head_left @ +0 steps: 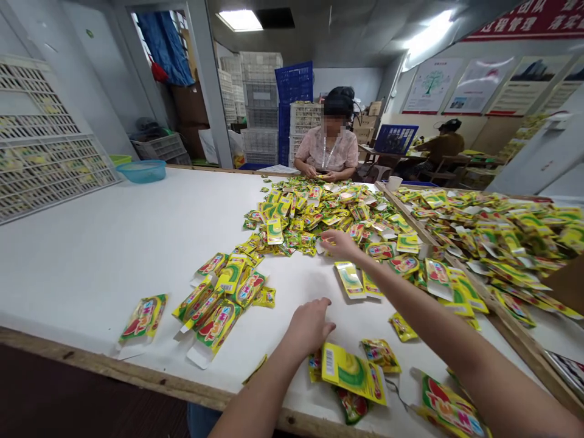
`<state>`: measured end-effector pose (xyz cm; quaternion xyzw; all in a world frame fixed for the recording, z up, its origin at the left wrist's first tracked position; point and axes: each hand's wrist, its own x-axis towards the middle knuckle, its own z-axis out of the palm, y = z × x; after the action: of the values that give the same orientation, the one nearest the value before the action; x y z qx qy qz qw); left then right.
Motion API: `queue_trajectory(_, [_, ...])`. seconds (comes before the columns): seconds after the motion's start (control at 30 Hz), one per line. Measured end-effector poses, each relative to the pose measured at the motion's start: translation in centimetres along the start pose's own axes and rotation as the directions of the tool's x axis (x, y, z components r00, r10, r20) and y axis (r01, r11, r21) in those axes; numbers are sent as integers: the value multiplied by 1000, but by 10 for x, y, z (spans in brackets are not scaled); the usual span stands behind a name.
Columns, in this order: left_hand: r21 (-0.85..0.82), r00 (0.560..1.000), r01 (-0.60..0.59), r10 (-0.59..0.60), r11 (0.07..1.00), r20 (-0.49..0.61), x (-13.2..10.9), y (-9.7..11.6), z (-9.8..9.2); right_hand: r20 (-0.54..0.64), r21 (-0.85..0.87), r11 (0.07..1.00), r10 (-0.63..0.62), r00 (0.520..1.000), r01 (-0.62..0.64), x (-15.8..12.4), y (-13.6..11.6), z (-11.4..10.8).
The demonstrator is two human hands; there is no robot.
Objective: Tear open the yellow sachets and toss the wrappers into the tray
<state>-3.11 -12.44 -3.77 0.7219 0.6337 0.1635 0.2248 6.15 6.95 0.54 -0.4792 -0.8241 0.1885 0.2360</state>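
My left hand (308,327) hovers low over the white table, thumb and fingers apart with nothing between them. Just below it lies a yellow-green candy box (351,372) on top of small candy packets (381,354). My right hand (341,244) reaches across to the near edge of a big heap of packets and boxes (314,207). Its fingers stretch toward the heap, beside a white flap. Under my right forearm are two boxes (350,280) with white open flaps. To the left, several "TWINS" boxes (218,322) lie in a group, and one box (145,317) sits alone.
Across the table sits a co-worker (331,143), hands at the heap's far side. A wooden divider (410,222) separates a second heap of boxes (502,231) on the right. A blue basin (142,171) and white crate (50,140) stand at left. The table has a wooden front edge (137,376).
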Motion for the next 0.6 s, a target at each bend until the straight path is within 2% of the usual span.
queue_trajectory(0.07, [88, 999, 32, -32, 996, -1, 3, 0, -2, 68, -35, 998, -47, 997, 50, 21, -21, 36])
queue_trajectory(0.17, [187, 993, 114, -110, 976, -32, 10, -2, -7, 132, -121, 993, 14, 991, 2, 48, -38, 77])
queue_trajectory(0.3, [207, 982, 189, -184, 960, -45, 12, -6, -15, 203, -234, 971, 92, 975, -43, 60, -39, 108])
queue_trajectory(0.43, [222, 946, 321, -321, 921, -38, 9, -11, -26, 271, -297, 954, 41, 962, 43, 32, -33, 113])
queue_trajectory(0.53, [226, 898, 441, -428, 869, -105, 7, -17, -30, 353, -330, 931, -32, 935, 156, -10, -26, 102])
queue_trajectory(0.6, [210, 887, 462, -443, 862, -133, 7, -19, -30, 437, -305, 929, -59, 898, 209, -39, -19, 88])
